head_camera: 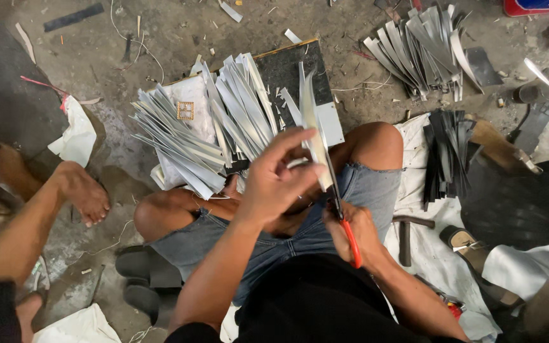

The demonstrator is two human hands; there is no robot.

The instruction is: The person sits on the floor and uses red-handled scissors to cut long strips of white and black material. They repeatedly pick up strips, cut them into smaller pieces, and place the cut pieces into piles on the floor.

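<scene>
A person sits on the floor with knees drawn up, cutting strips. The left hand [279, 174] is closed in a pinch on a pale grey strip [311, 124], holding it upright over the lap. The right hand [352, 230] is wrapped around the red handles of a pair of scissors [340, 206], whose blades meet the strip's lower end. Much looks done already: a broad fan of cut grey strips [192, 136] lies on a board [290, 70] just beyond the knees, and a second heap of grey strips [417, 51] sits further off on the concrete floor [179, 28]. To the right, on a white cloth [427, 254], lies a stack of black strips [446, 155], and beside it a dark sheet [516, 200], which may be uncut stock; how much is left I cannot tell. A hammer [408, 235] rests on the cloth. Another person's bare foot [84, 190] shows at left.
</scene>
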